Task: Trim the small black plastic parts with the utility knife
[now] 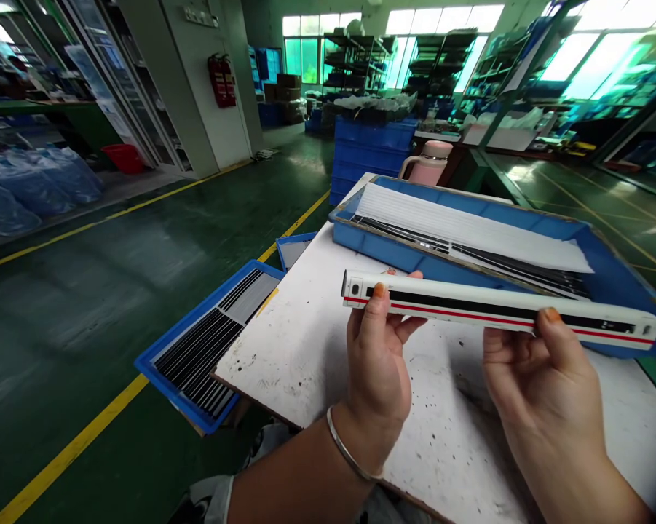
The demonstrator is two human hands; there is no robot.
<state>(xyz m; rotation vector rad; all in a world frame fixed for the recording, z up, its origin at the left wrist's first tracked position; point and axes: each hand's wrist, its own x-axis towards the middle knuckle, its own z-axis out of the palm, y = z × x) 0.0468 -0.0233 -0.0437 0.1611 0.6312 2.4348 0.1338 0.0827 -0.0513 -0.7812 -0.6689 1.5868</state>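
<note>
A long white model train car (469, 306) with a black window band and a red stripe is held up level above the white table. Near its left end my left hand (379, 356) grips it, thumb on the front face and fingers behind and below. Toward the right end my right hand (549, 386) pinches it, thumb on the window band and fingers underneath. Just behind the car sits a blue tray (393, 252) holding a white foam sheet (469, 222) and several long dark-striped pieces (513, 267).
The worn white tabletop (300, 349) has its corner at the left. Lower, beside it, a blue crate (158, 371) holds rows of black-and-white strips. A pink jug (429, 164) stands behind the tray, near stacked blue bins (365, 149). A yellow line (87, 429) crosses the green floor.
</note>
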